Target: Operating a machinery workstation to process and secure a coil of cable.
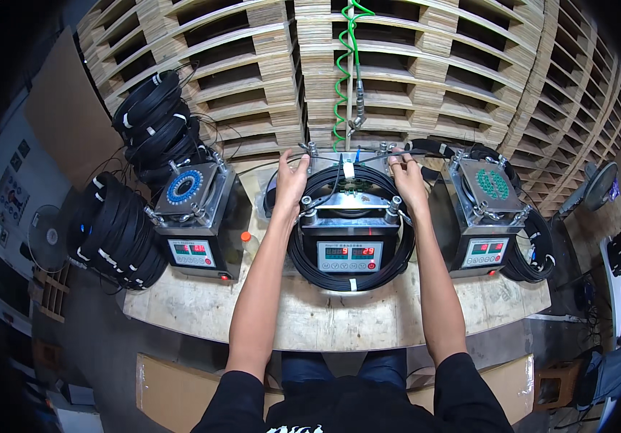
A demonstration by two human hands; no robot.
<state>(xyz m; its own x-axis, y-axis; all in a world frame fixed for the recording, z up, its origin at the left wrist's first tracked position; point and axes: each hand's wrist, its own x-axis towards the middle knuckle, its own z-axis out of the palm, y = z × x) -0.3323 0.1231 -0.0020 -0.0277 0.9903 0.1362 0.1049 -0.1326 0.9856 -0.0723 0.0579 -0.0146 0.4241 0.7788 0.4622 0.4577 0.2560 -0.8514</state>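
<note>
My left hand (292,178) is at the upper left side of the middle machine, thumb and fingers closed on a thin black cable (374,156). That cable runs across the machine's back to my right hand (409,180), whose fingers are also closed on it. Exactly how the fingertips grip is hard to make out. Below and between my hands, a large coil of black cable (352,283) with white ties rings the metal machine (316,232), which has a lit red and green display panel (349,256).
Similar machines stand on the left (190,229) and right (485,234) of the wooden tabletop (303,317). Black cable coils (112,231) are piled at far left. A small orange-capped bottle (246,237) stands near my left forearm. A green spiral hose (342,72) hangs before stacked pallets (426,61).
</note>
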